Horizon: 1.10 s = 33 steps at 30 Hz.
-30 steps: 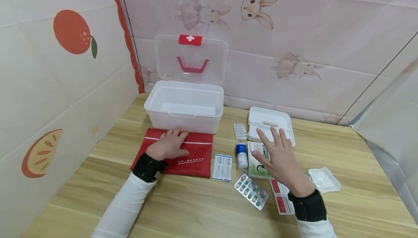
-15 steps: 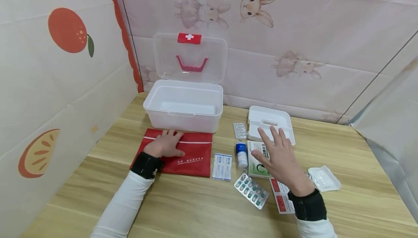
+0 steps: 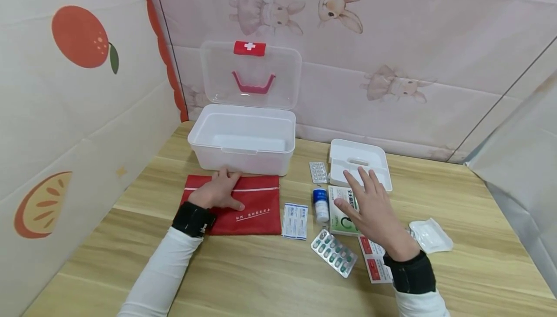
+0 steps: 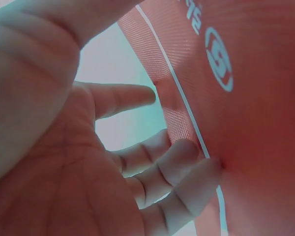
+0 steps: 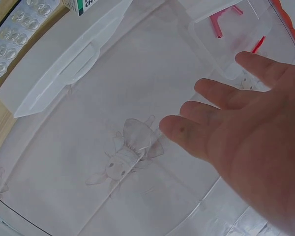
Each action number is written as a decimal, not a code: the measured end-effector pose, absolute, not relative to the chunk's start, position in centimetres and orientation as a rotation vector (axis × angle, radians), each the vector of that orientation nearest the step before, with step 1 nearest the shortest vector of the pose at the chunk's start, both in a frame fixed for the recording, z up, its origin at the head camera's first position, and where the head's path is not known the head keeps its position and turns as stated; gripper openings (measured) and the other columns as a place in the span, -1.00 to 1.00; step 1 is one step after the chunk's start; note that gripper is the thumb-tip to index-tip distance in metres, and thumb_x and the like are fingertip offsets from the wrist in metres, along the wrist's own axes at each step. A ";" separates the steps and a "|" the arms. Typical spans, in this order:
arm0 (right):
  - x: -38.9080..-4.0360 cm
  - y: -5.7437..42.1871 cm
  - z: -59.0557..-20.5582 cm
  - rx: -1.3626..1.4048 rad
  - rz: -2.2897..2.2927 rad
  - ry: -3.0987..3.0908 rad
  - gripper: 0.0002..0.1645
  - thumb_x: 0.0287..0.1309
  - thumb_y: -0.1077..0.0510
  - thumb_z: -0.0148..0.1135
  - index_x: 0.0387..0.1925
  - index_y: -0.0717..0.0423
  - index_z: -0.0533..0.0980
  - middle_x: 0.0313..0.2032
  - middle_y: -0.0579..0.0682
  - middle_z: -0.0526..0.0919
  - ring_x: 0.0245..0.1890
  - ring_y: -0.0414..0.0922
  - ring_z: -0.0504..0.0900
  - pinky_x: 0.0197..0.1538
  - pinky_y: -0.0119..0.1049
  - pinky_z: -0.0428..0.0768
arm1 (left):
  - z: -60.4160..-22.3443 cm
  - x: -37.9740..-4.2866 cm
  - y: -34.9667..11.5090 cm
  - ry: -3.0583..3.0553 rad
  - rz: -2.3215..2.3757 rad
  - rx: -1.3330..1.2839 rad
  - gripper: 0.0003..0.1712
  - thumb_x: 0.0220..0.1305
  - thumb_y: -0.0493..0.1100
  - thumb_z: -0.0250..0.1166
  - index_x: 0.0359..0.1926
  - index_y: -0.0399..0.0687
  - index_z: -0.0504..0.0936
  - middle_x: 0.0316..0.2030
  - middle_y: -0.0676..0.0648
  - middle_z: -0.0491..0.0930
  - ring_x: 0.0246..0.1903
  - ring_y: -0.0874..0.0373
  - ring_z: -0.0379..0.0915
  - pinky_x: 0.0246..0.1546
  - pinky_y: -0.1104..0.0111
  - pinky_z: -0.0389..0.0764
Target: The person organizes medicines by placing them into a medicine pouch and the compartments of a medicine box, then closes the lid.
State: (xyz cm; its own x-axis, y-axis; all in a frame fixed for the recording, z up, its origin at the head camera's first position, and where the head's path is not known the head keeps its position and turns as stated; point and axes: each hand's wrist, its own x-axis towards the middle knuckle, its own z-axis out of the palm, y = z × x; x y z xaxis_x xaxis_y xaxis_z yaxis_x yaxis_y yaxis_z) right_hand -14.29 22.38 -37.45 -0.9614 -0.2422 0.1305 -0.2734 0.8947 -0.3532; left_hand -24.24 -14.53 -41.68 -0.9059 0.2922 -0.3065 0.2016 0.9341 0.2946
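Observation:
A red zip pouch [image 3: 252, 213] with a white stripe and white lettering lies flat on the table. My left hand [image 3: 216, 192] rests on its upper left part; in the left wrist view the fingertips [image 4: 206, 177] touch the red fabric and the fingers are only slightly bent. Just behind the pouch stands a white first-aid box [image 3: 241, 160], its clear lid [image 3: 251, 78] raised. Over a green and white medicine box [image 3: 344, 215] hovers my right hand [image 3: 374, 213], fingers spread and holding nothing.
Beside the pouch lie a white-blue packet [image 3: 295, 221], a blue-capped bottle [image 3: 321, 206] and a capsule blister pack [image 3: 334, 253]. A small blister pack [image 3: 319, 172], white tray [image 3: 380, 165], red-white card [image 3: 377, 266] and clear-wrapped white item [image 3: 431, 236] lie around the right hand.
My left hand has shifted slightly left on the pouch, and the pouch's upper edge has moved a little left and nearer to me. The right hand stays in place, fingers spread.

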 end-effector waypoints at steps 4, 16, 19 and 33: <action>-14.2 22.5 -37.5 0.401 0.590 -2.974 -0.09 0.37 -0.25 0.10 0.51 0.15 0.10 0.50 0.39 -0.08 0.50 0.38 -0.21 0.39 0.41 -0.11 | -41.5 -24.4 -14.3 2.751 0.385 0.355 0.20 -0.09 0.06 0.61 0.48 -0.13 0.13 0.21 -0.32 0.12 0.22 -0.26 0.09 -0.04 0.02 0.63; -14.1 22.5 -37.2 0.412 0.626 -2.974 -0.12 0.37 -0.21 0.12 0.49 0.18 0.14 0.49 0.38 -0.05 0.49 0.38 -0.19 0.40 0.40 -0.10 | -40.8 -23.8 -13.3 2.757 0.478 0.284 0.03 -0.03 -0.06 0.60 0.28 -0.21 0.11 0.08 -0.29 0.32 0.02 -0.15 0.38 -0.09 0.10 0.62; -14.2 22.5 -37.1 0.432 0.611 -2.976 -0.13 0.36 -0.20 0.14 0.49 0.18 0.15 0.49 0.37 -0.04 0.49 0.38 -0.18 0.41 0.37 -0.10 | -40.6 -23.6 -13.1 2.768 0.502 0.357 -0.15 0.01 -0.15 0.57 0.19 -0.18 0.22 0.00 -0.23 0.40 -0.06 -0.08 0.42 -0.13 0.17 0.61; -13.9 22.5 -36.7 0.420 0.602 -2.990 -0.13 0.38 -0.20 0.12 0.50 0.17 0.13 0.49 0.38 -0.04 0.49 0.40 -0.19 0.41 0.37 -0.10 | -36.6 -21.6 -13.6 2.748 0.586 0.571 -0.70 0.07 -0.21 0.53 -0.17 -0.07 0.64 -0.39 0.04 0.63 -0.39 0.15 0.51 -0.18 0.25 0.61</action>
